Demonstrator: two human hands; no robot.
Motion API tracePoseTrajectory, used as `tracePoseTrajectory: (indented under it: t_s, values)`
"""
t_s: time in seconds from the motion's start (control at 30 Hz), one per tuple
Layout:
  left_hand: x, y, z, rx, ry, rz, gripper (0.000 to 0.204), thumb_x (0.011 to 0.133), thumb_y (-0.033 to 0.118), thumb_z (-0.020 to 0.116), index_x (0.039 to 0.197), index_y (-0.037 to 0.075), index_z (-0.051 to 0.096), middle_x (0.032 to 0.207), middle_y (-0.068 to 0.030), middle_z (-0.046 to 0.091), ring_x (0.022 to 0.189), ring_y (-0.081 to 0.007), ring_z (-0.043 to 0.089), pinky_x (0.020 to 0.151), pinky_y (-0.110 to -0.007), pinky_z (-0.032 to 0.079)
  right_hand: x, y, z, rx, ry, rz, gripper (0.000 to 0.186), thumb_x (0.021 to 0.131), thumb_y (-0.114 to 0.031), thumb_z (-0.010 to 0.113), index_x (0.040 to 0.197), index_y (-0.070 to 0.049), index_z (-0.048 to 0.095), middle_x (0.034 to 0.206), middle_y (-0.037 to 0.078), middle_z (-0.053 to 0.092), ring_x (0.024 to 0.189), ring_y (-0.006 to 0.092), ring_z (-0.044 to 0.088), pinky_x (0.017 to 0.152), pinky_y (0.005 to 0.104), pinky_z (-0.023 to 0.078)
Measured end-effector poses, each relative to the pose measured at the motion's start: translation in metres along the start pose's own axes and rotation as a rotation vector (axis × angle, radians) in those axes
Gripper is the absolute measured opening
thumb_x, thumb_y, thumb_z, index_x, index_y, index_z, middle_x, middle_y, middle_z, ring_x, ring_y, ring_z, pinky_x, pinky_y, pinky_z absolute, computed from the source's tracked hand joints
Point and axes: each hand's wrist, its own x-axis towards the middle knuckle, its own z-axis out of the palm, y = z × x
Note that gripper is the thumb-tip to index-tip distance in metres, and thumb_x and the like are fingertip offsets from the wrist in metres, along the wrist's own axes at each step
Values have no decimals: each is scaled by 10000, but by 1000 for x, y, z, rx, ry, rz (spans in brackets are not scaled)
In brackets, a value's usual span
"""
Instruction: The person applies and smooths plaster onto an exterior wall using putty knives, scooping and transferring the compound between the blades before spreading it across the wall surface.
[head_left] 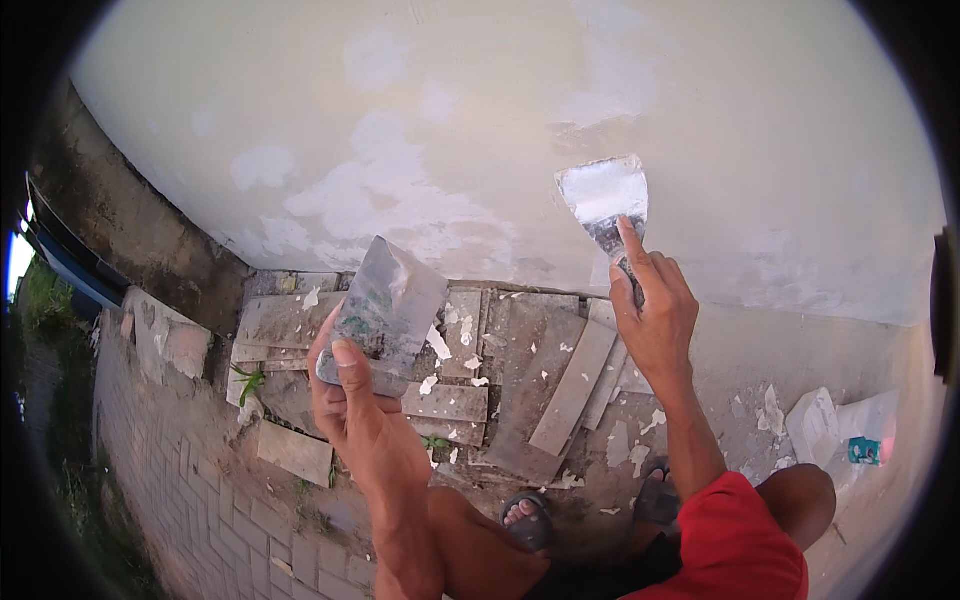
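Observation:
My right hand (pixel 655 310) grips a putty knife (pixel 603 200) by its handle, with the index finger stretched along the blade. White putty coats the wide end of that blade, which is at the cream wall (pixel 700 130); whether it touches the wall I cannot tell. In my left hand (pixel 365 420) is a flat, roughly rectangular scraper plate (pixel 385 310), smeared with grey and a little white putty, held tilted with the thumb across its lower part. White putty patches (pixel 390 190) spread over the wall above the plate.
Broken tiles and boards (pixel 540 380) lie along the wall's foot, strewn with paint flakes (pixel 438 343). My sandalled feet (pixel 530 520) are close by. A white container (pixel 815 425) stands at the right. Brick paving (pixel 230 520) stretches along the left.

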Motion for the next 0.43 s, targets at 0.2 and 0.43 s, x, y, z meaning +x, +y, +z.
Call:
tracePoseTrajectory:
  t_s: [0.2,0.43]
  values:
    - [-3,-2,10,-55,-72,-74,368,1019,264,519,1261,-13,539,1139,-98,639,1011,-136,625,867,-279,527,49,25,41,-268,207,-121,693,801,-64,707,1437,-230,488,736,15,474,643,164,523,488,313,458]
    - [0,-1,1,-75,-97,-50,364,1010,252,538,1261,-12,545,1150,-107,634,1072,-168,610,965,-317,495,3,81,99,-350,26,-24,820,764,-150,773,1483,-285,405,841,50,533,724,215,605,527,307,549]
